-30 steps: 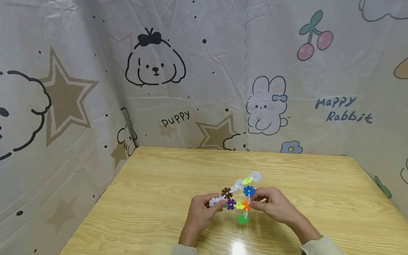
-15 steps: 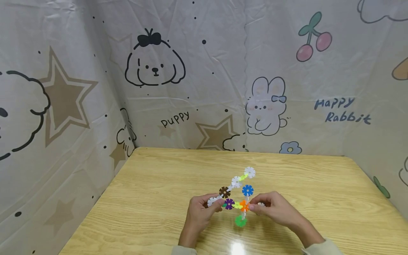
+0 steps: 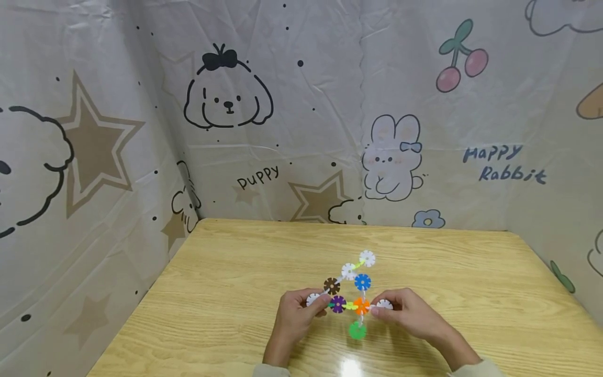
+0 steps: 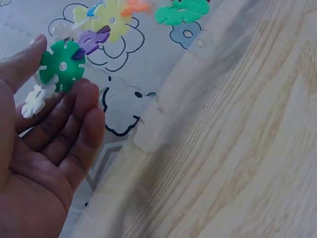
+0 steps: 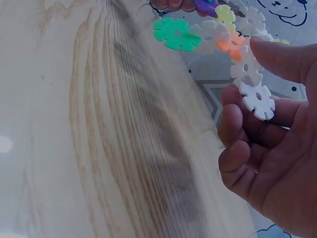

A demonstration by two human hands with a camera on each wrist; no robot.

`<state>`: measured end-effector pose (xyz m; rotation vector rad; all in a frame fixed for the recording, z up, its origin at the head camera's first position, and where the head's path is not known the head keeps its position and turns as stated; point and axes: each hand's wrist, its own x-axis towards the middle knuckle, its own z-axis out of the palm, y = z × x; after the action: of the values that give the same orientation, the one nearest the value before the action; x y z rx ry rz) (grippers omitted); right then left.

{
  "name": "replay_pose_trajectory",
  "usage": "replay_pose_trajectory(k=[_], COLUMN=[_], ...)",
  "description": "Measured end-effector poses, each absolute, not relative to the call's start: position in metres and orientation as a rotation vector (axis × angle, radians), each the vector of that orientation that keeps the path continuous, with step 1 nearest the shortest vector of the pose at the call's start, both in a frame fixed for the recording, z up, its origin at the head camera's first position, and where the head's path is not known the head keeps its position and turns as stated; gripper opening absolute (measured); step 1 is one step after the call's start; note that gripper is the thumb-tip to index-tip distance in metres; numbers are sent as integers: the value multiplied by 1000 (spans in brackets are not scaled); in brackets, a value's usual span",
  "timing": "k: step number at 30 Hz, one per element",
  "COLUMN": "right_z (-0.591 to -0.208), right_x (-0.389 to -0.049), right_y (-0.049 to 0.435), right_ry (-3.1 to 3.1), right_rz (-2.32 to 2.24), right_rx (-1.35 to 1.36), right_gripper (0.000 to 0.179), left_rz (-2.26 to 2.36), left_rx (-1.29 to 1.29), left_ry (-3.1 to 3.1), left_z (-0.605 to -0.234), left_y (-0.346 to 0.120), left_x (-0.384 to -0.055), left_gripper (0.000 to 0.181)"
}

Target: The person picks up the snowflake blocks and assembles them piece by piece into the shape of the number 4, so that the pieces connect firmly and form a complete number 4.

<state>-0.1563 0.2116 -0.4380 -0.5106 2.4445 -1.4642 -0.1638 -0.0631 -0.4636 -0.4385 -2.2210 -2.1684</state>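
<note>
Interlocking plastic snowflake discs form one branching chain above the table. My left hand [image 3: 296, 317] pinches its left end between thumb and fingers, at a dark green disc [image 4: 52, 68] and a white one [image 4: 34, 103]. A purple disc [image 3: 337, 304], a yellow one and an orange disc [image 3: 361, 306] follow to the right. Off the orange junction, white links lead to a blue disc [image 3: 363, 282] and a bright green disc [image 3: 357, 330]. Another arm runs through a brown disc [image 3: 332, 286] to a white tip [image 3: 367, 258]. My right hand [image 3: 409, 314] pinches the right-hand white discs [image 5: 257, 101].
A light wood-grain table [image 3: 226, 272] lies under both hands. Behind and beside it hangs a white cloth [image 3: 301, 131] printed with cartoon puppies, a rabbit, stars and cherries.
My right hand has slid slightly right and down along the chain, and the white disc at that end now shows. The chain's upper tip has swung a little left. My left hand keeps its grip.
</note>
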Motion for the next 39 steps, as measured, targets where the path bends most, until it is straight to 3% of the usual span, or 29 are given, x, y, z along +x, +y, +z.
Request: replay_pose_trajectory(k=[6, 19, 39], right_z=[-440, -445, -448], right_x=[-157, -162, -166], right_y=[210, 208, 205], right_ry=[2439, 2336, 2510], right_rz=[-1478, -1452, -1246], right_rx=[-447, -352, -265], right_gripper=[28, 34, 38], left_rz=[-2066, -1664, -1457], left_rx=[-384, -386, -398], left_ry=[-2319, -2597, -2721], left_z=[-466, -470, -471], left_y=[-62, -64, -60], left_x=[-166, -167, -166], left_gripper=[17, 42, 32])
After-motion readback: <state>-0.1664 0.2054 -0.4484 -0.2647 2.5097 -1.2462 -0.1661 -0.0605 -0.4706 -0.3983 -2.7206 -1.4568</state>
